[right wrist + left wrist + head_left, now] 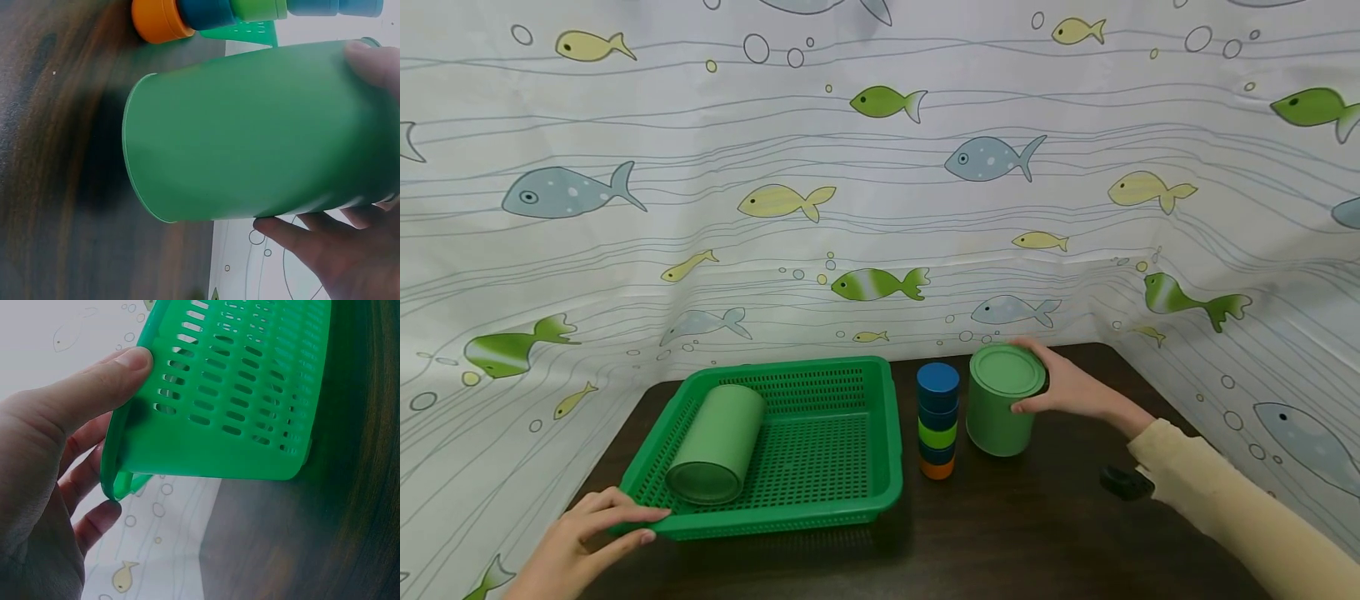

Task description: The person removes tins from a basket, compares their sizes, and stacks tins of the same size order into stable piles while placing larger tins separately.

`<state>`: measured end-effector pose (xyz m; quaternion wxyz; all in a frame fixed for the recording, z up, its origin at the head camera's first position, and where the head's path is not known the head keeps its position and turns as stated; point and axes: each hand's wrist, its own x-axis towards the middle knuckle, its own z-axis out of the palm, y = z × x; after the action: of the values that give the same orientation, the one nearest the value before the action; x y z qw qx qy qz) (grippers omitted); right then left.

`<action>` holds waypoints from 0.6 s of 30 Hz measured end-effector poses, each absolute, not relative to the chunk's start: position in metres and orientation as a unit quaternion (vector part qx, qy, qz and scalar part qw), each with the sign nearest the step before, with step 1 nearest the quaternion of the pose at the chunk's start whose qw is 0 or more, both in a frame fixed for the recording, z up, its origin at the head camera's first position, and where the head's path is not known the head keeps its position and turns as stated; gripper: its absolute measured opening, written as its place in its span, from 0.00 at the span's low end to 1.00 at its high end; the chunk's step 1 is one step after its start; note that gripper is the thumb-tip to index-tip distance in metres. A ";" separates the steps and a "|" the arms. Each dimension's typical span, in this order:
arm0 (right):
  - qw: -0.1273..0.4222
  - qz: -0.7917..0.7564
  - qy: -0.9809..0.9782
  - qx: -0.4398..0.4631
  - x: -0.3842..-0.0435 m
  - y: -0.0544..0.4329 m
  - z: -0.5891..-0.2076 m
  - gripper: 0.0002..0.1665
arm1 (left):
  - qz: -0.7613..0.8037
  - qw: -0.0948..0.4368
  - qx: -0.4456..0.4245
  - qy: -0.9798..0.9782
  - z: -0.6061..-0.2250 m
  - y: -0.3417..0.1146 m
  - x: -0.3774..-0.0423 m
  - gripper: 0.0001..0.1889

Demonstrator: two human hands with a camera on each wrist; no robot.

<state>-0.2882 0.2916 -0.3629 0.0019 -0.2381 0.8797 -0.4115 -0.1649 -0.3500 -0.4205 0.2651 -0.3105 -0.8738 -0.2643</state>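
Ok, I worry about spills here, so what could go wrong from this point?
The right hand holds a can close beside the narrow stack of cups, so a sideways move might topple the stack. The left hand grips the basket near a corner; if that corner lifts, the second can, lying on its side inside, could roll.

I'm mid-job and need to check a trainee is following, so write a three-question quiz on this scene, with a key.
1. True or false: the right hand grips the rectangular green plastic basket.
2. What stands between the basket and the pale-green cylindrical can outside it?
3. The pale-green cylindrical can inside the basket lies: A) upside down, B) on its side, C) upright.

Key:
1. False; the left hand does.
2. The stack of round blue, lime-green and orange pieces.
3. B.
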 end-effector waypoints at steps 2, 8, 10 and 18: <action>0.007 -0.410 0.880 -0.239 -0.288 0.292 -0.365 0.57 | -0.264 0.266 -0.311 -0.874 -0.420 -0.350 -0.165 0.29; 0.027 -0.416 0.875 -0.245 -0.285 0.295 -0.368 0.57 | -0.265 0.265 -0.311 -0.874 -0.421 -0.350 -0.165 0.29; 0.030 -0.415 0.876 -0.245 -0.284 0.296 -0.369 0.57 | -0.265 0.265 -0.310 -0.874 -0.421 -0.351 -0.165 0.29; 0.053 -0.423 0.869 -0.252 -0.278 0.297 -0.371 0.57 | -0.266 0.262 -0.305 -0.876 -0.421 -0.351 -0.165 0.29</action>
<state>-0.2777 0.2974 -0.3709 0.0527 -0.2517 0.8687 -0.4233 -0.1648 -0.3507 -0.4212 0.2622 -0.3055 -0.8758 -0.2663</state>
